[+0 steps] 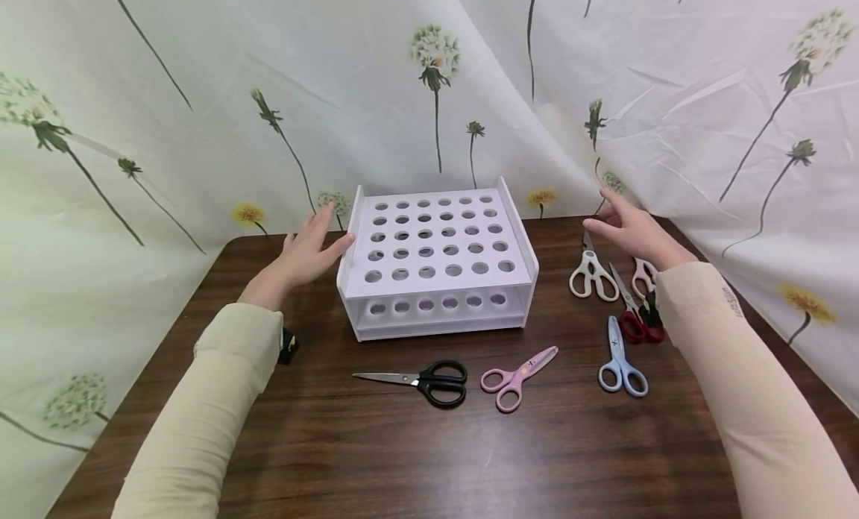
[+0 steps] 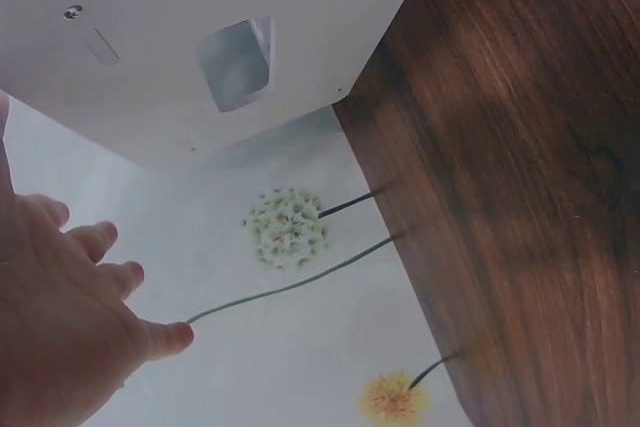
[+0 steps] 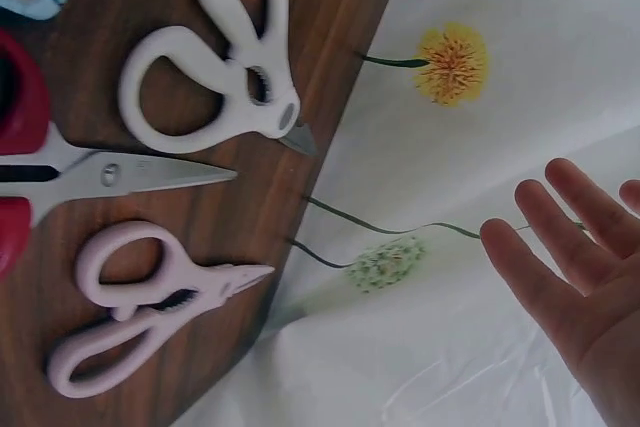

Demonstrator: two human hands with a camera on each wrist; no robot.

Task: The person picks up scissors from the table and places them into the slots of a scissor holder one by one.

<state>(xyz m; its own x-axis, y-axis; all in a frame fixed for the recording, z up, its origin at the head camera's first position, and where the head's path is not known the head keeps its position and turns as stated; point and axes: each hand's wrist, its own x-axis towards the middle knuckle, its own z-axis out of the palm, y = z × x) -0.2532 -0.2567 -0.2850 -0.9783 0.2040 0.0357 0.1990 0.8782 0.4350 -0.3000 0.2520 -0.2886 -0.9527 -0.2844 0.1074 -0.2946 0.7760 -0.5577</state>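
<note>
White and holed, a rack (image 1: 429, 284) stands just beside the left hand (image 1: 303, 248), white scissors (image 1: 589, 259) near the right hand (image 1: 634, 232); both, released, seem poised at reaching; gripping would need curled fingers.

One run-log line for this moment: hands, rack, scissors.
left hand: empty, beside white rack | right hand: empty, near white scissors | black scissors, pink scissors: in front of white rack
</note>
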